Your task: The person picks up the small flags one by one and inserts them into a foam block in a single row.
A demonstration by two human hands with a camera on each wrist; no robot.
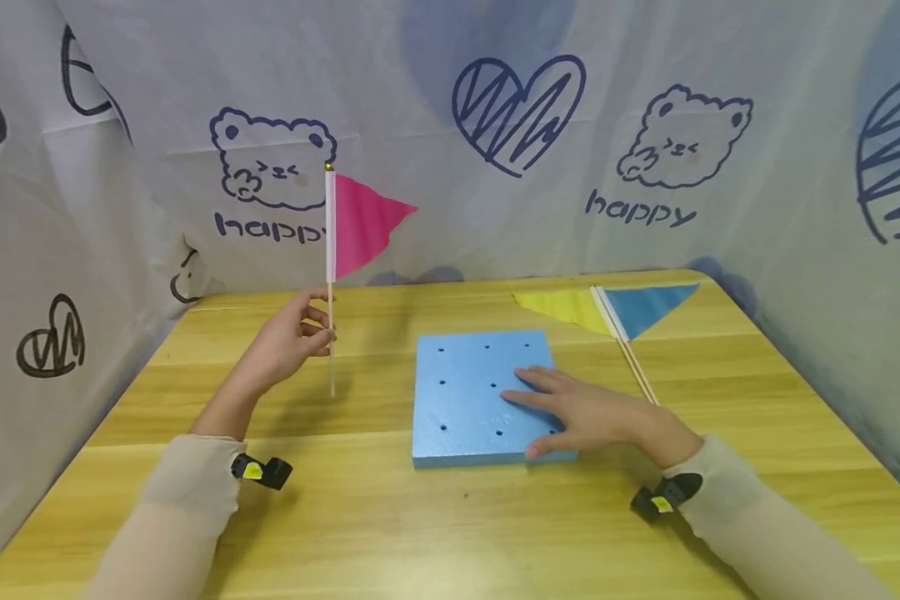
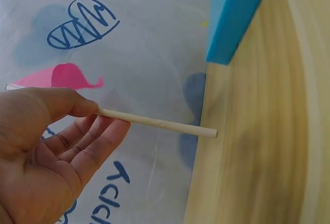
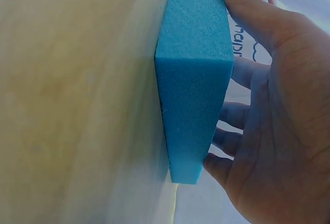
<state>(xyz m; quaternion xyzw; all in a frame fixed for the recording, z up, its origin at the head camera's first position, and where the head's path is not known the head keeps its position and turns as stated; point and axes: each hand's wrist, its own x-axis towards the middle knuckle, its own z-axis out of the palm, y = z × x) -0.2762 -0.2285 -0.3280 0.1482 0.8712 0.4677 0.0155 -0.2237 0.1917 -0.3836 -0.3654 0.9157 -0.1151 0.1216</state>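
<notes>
Between thumb and fingertips, my left hand (image 1: 288, 337) pinches the wooden stick of a pink triangular flag (image 1: 363, 225). The flag stands upright, its pennant pointing right and a small gold bead on top. In the left wrist view the stick's bare lower end (image 2: 175, 126) juts out past the fingers. Right of it lies a flat blue foam block (image 1: 465, 408) with rows of small holes in its top. My right hand (image 1: 596, 412) rests on the block's right side, fingers spread and fairly straight, covering part of that edge. The right wrist view shows the block's thick side (image 3: 193, 110).
Behind the right hand, a yellow flag (image 1: 570, 310) and a blue flag (image 1: 652, 307) lie side by side on the wooden table (image 1: 375, 533), their sticks partly hidden by the right wrist. A white printed cloth (image 1: 420, 108) hangs along the table's back and sides.
</notes>
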